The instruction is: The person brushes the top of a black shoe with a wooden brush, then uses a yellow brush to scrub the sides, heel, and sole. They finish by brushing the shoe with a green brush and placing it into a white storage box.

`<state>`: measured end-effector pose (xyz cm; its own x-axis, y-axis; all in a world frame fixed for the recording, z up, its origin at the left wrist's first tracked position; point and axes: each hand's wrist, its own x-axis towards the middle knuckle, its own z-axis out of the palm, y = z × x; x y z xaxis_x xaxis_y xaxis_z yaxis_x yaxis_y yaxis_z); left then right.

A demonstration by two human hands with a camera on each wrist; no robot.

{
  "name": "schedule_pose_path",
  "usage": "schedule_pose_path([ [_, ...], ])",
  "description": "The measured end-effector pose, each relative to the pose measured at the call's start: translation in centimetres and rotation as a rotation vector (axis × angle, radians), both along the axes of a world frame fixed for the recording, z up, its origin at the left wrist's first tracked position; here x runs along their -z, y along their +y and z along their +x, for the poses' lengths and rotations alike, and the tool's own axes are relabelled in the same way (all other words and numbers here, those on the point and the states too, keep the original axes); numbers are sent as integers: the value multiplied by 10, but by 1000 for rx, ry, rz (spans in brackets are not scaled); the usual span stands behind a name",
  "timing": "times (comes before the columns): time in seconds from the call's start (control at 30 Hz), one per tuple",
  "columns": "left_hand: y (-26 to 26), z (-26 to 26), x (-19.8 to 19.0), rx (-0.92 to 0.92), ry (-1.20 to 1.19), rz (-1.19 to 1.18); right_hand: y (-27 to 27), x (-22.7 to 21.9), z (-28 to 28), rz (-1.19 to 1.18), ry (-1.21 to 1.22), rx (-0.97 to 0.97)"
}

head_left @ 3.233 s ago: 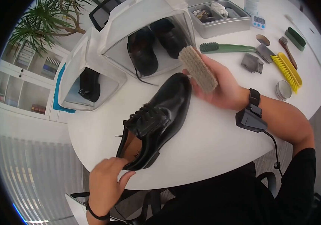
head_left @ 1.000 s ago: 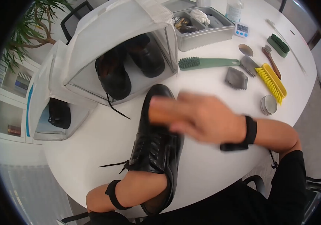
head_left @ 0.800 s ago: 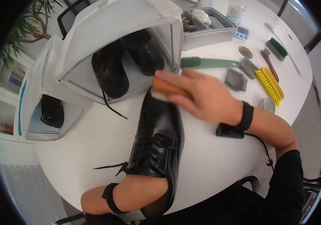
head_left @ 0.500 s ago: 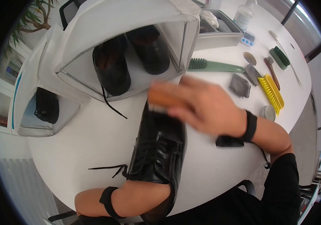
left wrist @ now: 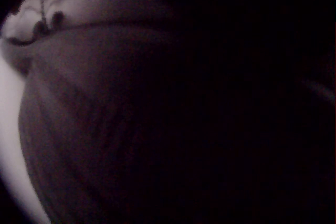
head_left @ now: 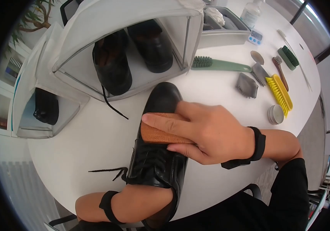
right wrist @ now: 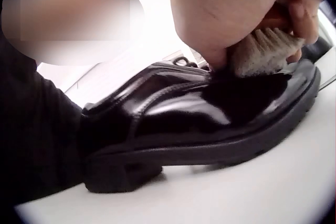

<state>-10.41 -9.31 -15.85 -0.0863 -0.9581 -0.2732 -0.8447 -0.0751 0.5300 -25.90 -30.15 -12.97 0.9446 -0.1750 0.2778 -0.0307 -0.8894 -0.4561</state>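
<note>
The black shoe (head_left: 163, 96) rests sole down on the white table (head_left: 80, 154), its toe pointing away from the person. Across its upper, between the toe and the laces (head_left: 149, 163), lies a wooden-backed brush (head_left: 159, 131). In the right wrist view its pale bristles (right wrist: 262, 53) meet the top of the shoe.

The right hand (head_left: 215, 134) pinches the brush from the right-hand side: one finger stretches along the wooden back, the thumb sits along the edge nearer the laces, and other fingers bend over the far edge. The brush lies under and between these fingers, its left end reaching the shoe's left side.

The left hand (head_left: 149, 200) reaches into the shoe's opening, behind the laces. Its fingers are hidden inside, and the dark left wrist view does not show how they lie, so their state cannot be told.

A loose lace end (head_left: 107, 169) trails onto the table at the left. Beyond the toe stands a large white case (head_left: 107, 23) holding two dark shoes (head_left: 113, 73). To the right lie a green long-handled brush (head_left: 223, 66), a yellow brush (head_left: 280, 92) and a round tin (head_left: 276, 114).
</note>
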Motion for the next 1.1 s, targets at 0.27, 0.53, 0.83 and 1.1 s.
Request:
schedule_pose_path([
  [0.27,13,3,11,-98,-4,200,-10,8,3,4,-93,81],
  [0.53,44,18,58,52,-43,65,-33,12,8,-48,-76,234],
  [0.83,44,11,46,355,11,-281,-41,15,11,-19,-87,252],
  [1.1,38,16,37,433,-54,-164,-51,20,16,6,-58,302],
])
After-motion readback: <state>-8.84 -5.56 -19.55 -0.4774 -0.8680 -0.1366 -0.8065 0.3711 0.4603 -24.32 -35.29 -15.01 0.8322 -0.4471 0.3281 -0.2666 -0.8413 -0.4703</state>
